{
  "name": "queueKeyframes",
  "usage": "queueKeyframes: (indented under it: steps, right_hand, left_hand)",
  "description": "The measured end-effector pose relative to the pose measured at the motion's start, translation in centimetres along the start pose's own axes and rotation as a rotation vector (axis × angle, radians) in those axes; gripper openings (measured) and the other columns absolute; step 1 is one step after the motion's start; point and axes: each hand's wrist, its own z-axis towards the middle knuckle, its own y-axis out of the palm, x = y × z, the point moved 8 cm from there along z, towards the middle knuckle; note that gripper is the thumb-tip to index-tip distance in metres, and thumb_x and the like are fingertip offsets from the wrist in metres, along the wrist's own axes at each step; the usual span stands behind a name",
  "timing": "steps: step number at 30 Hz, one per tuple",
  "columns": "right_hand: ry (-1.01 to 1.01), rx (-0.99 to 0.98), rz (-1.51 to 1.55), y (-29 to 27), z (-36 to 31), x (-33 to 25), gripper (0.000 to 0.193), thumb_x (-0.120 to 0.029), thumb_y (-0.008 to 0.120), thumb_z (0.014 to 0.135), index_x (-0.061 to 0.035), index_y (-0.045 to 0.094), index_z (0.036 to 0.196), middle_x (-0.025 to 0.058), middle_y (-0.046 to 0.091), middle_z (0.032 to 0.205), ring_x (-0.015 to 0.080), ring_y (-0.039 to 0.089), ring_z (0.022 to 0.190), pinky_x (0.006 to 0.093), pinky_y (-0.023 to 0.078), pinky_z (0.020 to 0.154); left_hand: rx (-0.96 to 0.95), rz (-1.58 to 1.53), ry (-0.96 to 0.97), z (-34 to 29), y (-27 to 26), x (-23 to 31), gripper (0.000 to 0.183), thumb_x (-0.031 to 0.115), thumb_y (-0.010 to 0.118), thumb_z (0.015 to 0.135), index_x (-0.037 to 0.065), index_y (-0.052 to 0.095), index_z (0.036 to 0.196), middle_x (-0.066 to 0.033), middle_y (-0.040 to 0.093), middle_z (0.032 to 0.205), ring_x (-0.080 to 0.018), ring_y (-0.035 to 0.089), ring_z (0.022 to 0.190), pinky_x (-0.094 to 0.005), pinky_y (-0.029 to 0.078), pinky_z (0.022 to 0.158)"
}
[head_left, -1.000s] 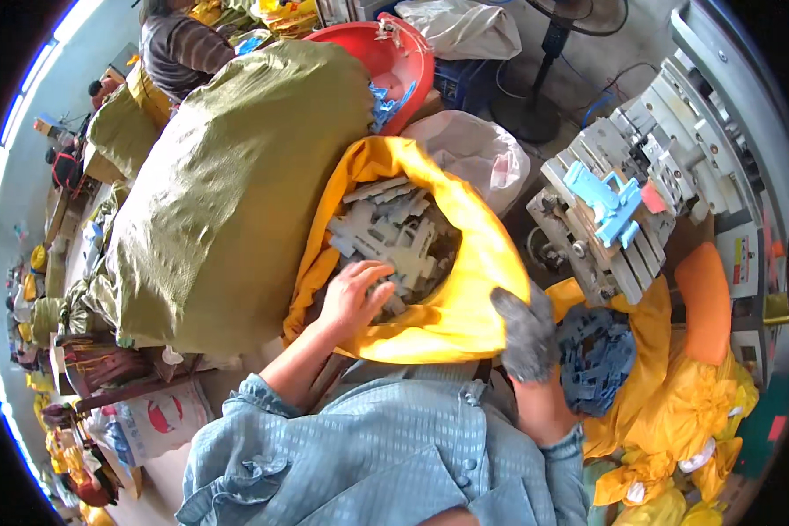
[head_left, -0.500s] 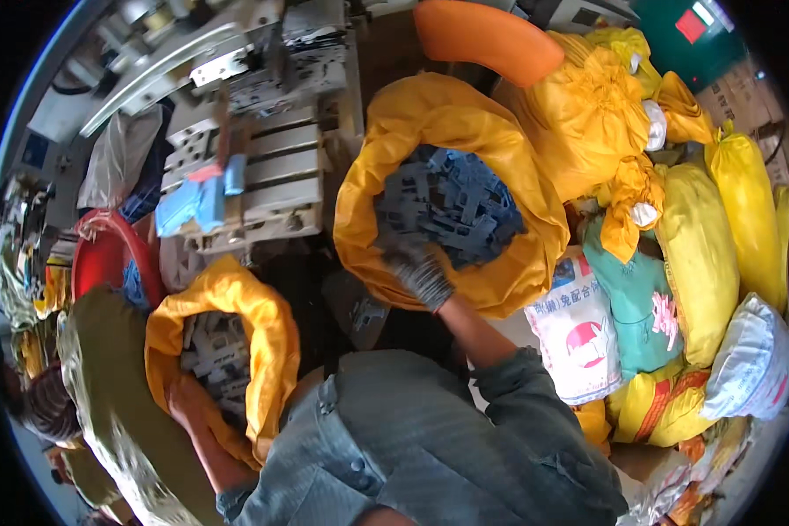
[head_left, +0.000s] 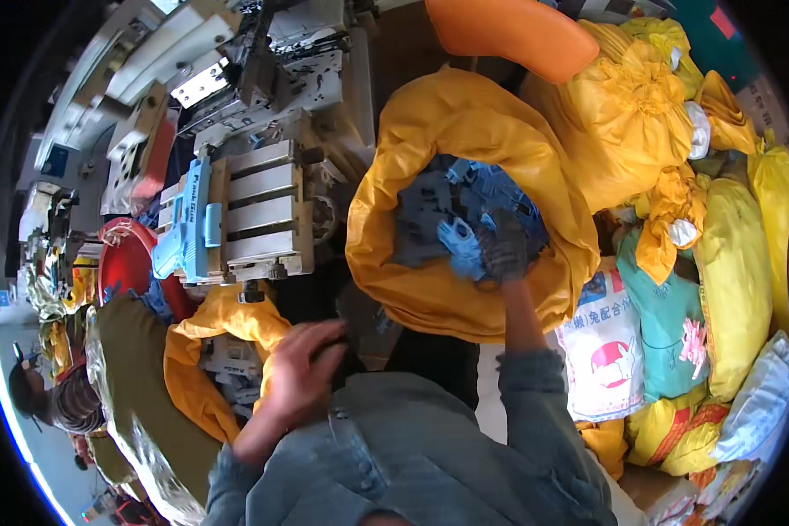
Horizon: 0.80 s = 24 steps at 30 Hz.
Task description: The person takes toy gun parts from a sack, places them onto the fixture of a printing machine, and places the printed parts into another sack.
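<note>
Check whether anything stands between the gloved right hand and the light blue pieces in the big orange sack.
Nothing visible: the gloved right hand is inside the open orange sack, right beside a light blue piece; whether it grips it is unclear.

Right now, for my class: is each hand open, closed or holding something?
Bare left hand: open, fingers bent, nothing visible.
Grey-gloved right hand: at light blue plastic pieces inside the large round orange-yellow sack; whether it grips one cannot be told.
</note>
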Motion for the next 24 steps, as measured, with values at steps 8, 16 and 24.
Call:
queueKeyframes:
  steps: [8,16,24]
  right_hand:
    - [-0.263,-0.054,0.409,-4.0,-7.8,-17.8,0.047,-0.020,0.070,0.078,-0.0025,0.054,0.119,0.0185,0.057,0.113,0.0332,0.057,0.099,0.0400,0.045,0.089]
    - [-0.412,-0.112,0.277,-10.6,-6.4,-19.0,0.039,-0.014,0.066,0.078,-0.0048,0.059,0.115,0.0154,0.056,0.117,0.0325,0.051,0.111,0.0419,0.040,0.095]
    - [-0.435,-0.099,0.056,-7.9,-10.8,-25.5,0.057,-0.025,0.071,0.074,-0.0057,0.052,0.125,0.0181,0.053,0.118,0.0366,0.053,0.106,0.0456,0.041,0.092]
  left_hand:
    - [0.074,-0.071,0.289,7.5,11.5,0.3,0.095,0.011,0.080,0.064,0.005,0.025,0.141,-0.0198,0.033,0.141,-0.0313,0.034,0.131,-0.0380,0.032,0.107]
    - [-0.051,-1.442,-0.228,4.7,7.5,-3.4,0.051,-0.001,0.056,0.078,0.006,0.041,0.127,-0.0130,0.058,0.114,-0.0270,0.055,0.109,-0.0423,0.046,0.093]
    - [0.090,-1.828,-0.234,2.3,5.0,-0.7,0.040,0.010,0.058,0.087,0.011,0.041,0.124,-0.0121,0.051,0.126,-0.0276,0.051,0.115,-0.0472,0.047,0.090]
